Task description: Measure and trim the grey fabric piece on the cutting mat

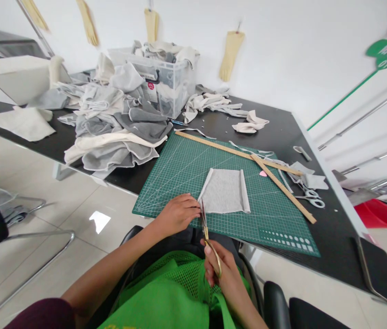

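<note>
Hands (180,214) (223,264), scissors (206,228), grn mat (169,169); wht wall (282,55)

1 head-worn camera looks forward and down. The hands (180,212) and tabletop (277,130) are close, the wall (282,50) beyond.

Your right hand (223,262) holds gold-handled scissors (206,233), blades at the near left corner of a gray cloth (224,192), where your left hand (180,212) touches it. The cloth lies near the front edge of the cutting mat (171,176); two wooden rulers (284,191) overlap toward the mat's back right corner.
</note>
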A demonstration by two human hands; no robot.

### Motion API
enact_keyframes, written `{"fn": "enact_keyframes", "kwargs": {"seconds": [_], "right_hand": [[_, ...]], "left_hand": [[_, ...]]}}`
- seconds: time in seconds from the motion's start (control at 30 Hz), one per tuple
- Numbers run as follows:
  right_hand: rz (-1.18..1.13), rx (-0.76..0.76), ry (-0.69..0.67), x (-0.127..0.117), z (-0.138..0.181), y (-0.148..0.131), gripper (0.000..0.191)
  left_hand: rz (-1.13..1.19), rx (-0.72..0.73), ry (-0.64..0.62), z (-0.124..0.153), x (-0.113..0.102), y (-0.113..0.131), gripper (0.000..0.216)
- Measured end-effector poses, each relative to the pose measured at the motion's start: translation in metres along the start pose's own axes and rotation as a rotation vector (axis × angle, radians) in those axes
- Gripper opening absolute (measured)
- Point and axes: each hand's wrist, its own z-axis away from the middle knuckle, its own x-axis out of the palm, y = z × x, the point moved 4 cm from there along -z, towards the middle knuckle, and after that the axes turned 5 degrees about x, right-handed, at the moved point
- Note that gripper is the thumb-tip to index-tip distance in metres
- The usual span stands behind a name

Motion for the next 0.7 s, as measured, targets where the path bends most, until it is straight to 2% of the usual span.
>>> {"fn": "enact_keyframes", "kwargs": {"seconds": [0.7], "right_hand": [[0.083, -0.033, 0.015, 0.0056, 0.0036, -0.0034, 0.060]], "left_hand": [[-0.004, 0.011, 0.022, 0.0011, -0.0019, 0.0020, 0.019]]}}
